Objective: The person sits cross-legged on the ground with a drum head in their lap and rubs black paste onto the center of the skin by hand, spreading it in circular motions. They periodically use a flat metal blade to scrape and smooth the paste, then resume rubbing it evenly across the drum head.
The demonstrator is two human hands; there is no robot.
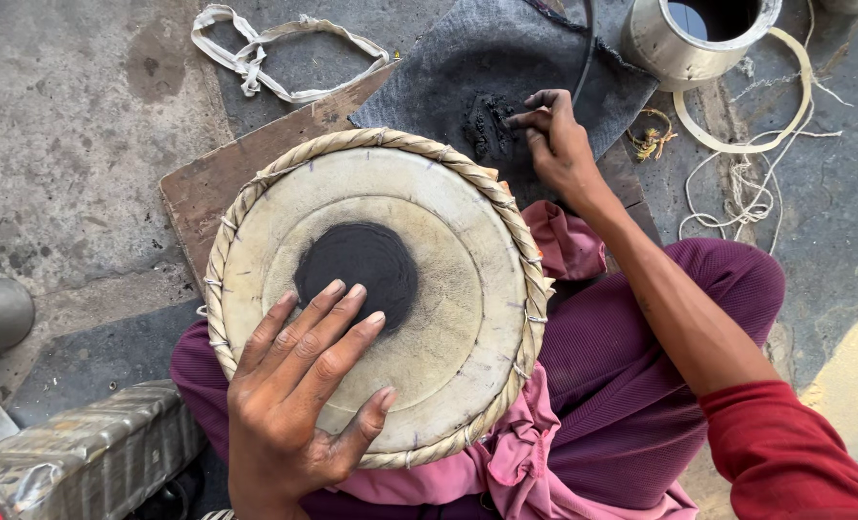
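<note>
A round drum head (448, 289) with a braided rim and a black paste disc (357, 265) in its middle rests on my lap over a pink cloth (564, 241). My left hand (299, 385) lies flat on the skin, fingers spread, fingertips at the black disc's lower edge. My right hand (556, 144) reaches past the drum to a dark grey cloth (506, 58), its fingertips pinching at a lump of black paste (485, 123) there.
A wooden board (217, 183) lies under the drum on a concrete floor. A metal can (689, 39) stands at the top right beside white strips and cord (737, 183). A knotted white strap (256, 58) lies top left; a metal tin (82, 462) sits bottom left.
</note>
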